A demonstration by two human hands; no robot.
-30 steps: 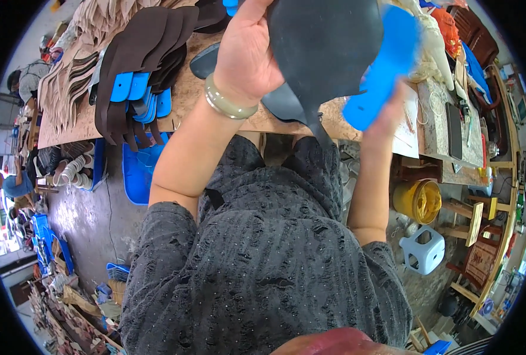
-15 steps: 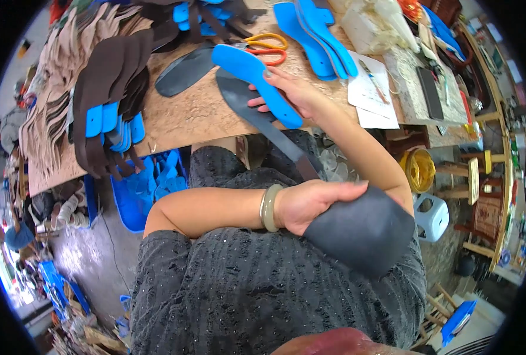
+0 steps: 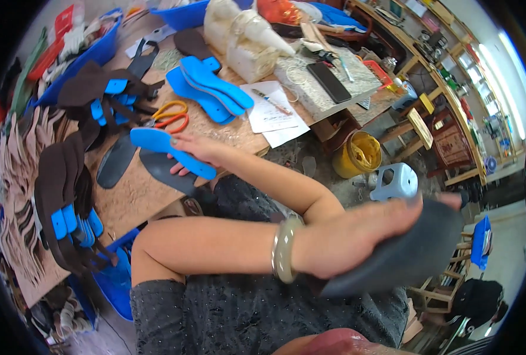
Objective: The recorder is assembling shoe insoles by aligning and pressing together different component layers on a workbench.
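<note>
Head: gripping dark sheet [image 3: 413, 254] in L hand [image 3: 357, 239], blue insole [image 3: 183, 158] in R hand [image 3: 201, 149]. Prob. midway: unjoined, w/ insole stack [image 3: 206, 89] untouched past R hand.

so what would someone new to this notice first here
Probably the black sheet, large and close at lower right, gripped in the left hand. Next, the bright blue insole in the right hand, over the table left of centre. Colour would also draw the eye to the scissors, just behind that insole, and the yellow bucket on the floor at right.
</note>
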